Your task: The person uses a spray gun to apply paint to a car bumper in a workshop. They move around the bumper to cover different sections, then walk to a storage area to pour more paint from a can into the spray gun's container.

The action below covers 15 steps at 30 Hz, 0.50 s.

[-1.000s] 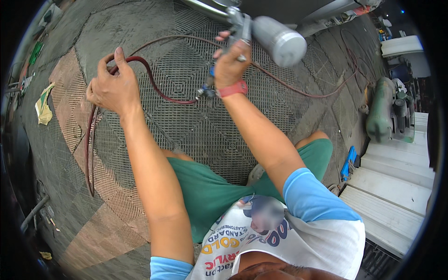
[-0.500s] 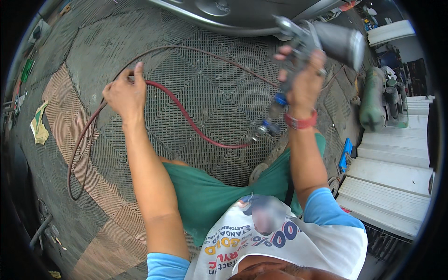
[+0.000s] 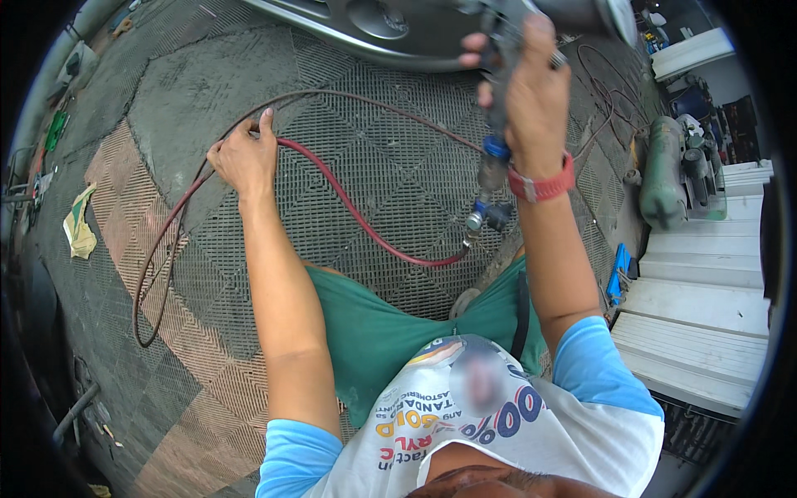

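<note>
My right hand (image 3: pixel 535 95) is wrapped round the handle of a spray gun (image 3: pixel 496 91). The gun's grey cup (image 3: pixel 594 17) tips sideways near the top edge, partly cut off. Below the handle hangs a fitting with blue rings (image 3: pixel 494 170), where the red air hose (image 3: pixel 353 209) joins. That hose sags leftward to my left hand (image 3: pixel 247 158), whose fingers are closed on it with the thumb pointing up. A silver-grey car bumper (image 3: pixel 390 50) lies just beyond the gun. Which part of the gun faces the bumper is blurred.
Hose loops (image 3: pixel 137 311) lie on the patterned grating floor (image 3: pixel 398 166) at left. A green tank compressor (image 3: pixel 664 187) stands at right beside white ribbed panels (image 3: pixel 693 307). A crumpled yellowish paper (image 3: pixel 80 224) lies far left; a blue object (image 3: pixel 618 270) sits near my right elbow.
My right hand has moved the spray gun up and slightly left, toward the bumper. My left hand has shifted a little right, still holding the hose.
</note>
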Each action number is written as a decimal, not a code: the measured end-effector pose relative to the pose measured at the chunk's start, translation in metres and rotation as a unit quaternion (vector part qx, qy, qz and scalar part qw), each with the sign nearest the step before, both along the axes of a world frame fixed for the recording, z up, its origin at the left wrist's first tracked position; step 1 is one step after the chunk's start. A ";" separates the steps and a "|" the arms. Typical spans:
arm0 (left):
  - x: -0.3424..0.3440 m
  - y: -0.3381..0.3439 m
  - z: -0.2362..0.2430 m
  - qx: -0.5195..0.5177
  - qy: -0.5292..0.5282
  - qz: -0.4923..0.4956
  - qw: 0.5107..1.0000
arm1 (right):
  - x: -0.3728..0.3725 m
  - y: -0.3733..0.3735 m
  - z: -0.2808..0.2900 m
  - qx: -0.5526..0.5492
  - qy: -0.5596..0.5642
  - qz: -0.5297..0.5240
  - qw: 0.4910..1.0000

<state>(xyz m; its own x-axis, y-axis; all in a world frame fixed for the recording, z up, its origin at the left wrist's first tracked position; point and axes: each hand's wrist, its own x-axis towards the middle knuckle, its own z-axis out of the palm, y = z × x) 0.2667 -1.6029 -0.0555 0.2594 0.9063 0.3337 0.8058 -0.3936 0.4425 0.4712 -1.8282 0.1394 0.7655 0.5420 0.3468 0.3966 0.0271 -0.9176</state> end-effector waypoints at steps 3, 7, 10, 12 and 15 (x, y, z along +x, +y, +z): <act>-0.005 0.002 -0.001 -0.013 0.008 0.006 1.000 | -0.012 0.030 0.030 0.025 0.076 0.079 0.994; 0.007 -0.009 0.009 -0.045 0.028 -0.029 0.998 | 0.030 0.013 0.043 0.066 0.096 0.078 0.990; 0.014 -0.022 0.009 -0.036 0.043 -0.092 0.994 | 0.075 -0.022 0.051 0.069 0.056 0.019 0.996; 0.022 -0.033 0.011 -0.051 0.046 -0.145 0.987 | 0.117 -0.056 0.055 0.054 0.073 -0.026 0.996; 0.034 -0.049 0.014 -0.064 0.048 -0.198 0.977 | 0.193 -0.105 0.046 0.066 0.030 -0.074 0.995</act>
